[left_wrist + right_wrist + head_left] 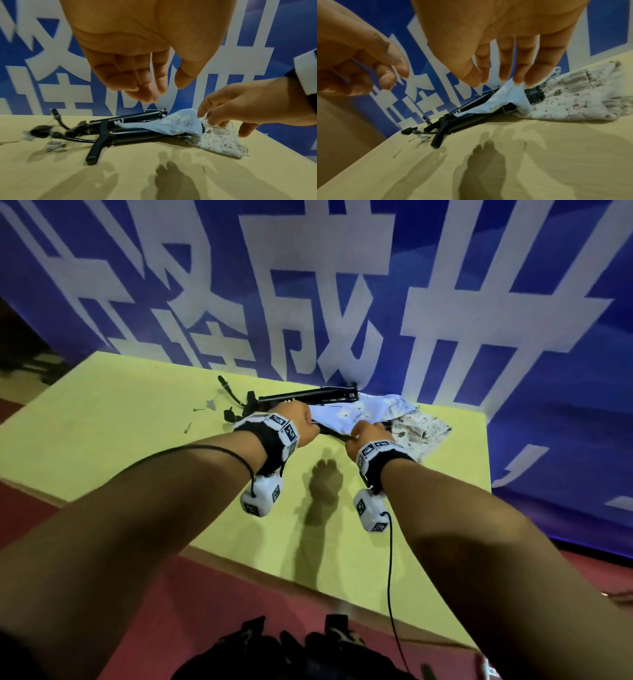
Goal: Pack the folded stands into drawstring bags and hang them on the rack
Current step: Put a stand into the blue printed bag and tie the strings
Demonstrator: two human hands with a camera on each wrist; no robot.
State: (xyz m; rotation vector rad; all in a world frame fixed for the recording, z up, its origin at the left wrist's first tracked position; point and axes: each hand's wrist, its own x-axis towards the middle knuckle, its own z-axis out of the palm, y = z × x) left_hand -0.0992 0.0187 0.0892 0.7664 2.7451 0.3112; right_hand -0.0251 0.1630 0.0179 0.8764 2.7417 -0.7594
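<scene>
Behind the yellow-green tabletop [113, 419] hangs a blue banner with big white characters [342, 285]; red floor [164, 604] shows past the near edge, with bare surface before my arms. Two black folded stands [137, 129] lie at the back edge, the pale blue flowered drawstring bag [178, 121] draped over them and a white printed bag [221, 140] partly beneath. My right hand [240, 106] pinches the blue cloth. My left hand [140, 67] hovers, fingers relaxed, gripping nothing. Small blurred bits [53, 146] lie leftward.

Blue bag [178, 121] draped over black stands [137, 133]
</scene>
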